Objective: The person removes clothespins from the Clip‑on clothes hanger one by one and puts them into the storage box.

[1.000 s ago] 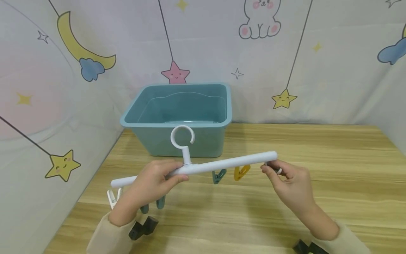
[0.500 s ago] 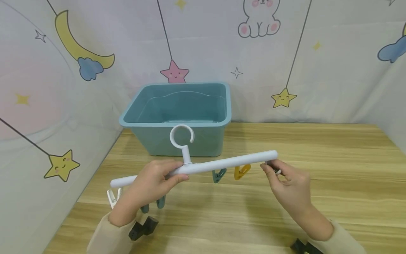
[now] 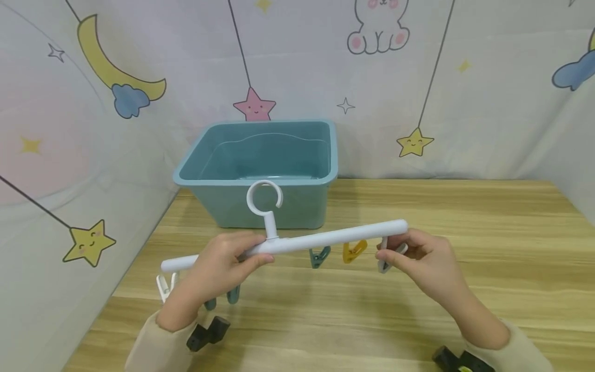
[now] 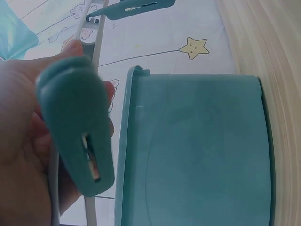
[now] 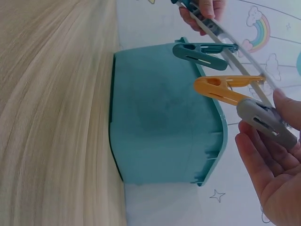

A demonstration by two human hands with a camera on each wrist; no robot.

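A white clip hanger (image 3: 334,237) with a ring-shaped hook (image 3: 264,198) is held tilted above the table, its right end higher. My left hand (image 3: 223,266) grips the bar just left of the hook. At the right end my right hand (image 3: 425,256) holds a grey clothespin (image 5: 263,120) between thumb and fingers. Between the hands hang a green clothespin (image 3: 319,257) and a yellow clothespin (image 3: 355,252). Past my left hand are a white clothespin (image 3: 166,287) and green clothespins (image 3: 234,294), partly hidden. One green clothespin (image 4: 77,127) looms close in the left wrist view.
A teal bin (image 3: 260,206) stands on the wooden table (image 3: 455,217) behind the hanger. Its visible interior shows nothing lying in it. A patterned cloth (image 3: 297,62) hangs behind and at the sides. Dark wrist cameras (image 3: 209,333) sit on the sleeves.
The fingers of my right hand have shifted on the grey clothespin, which now shows more below the bar. My left hand keeps its grip, and the hanger is almost still.
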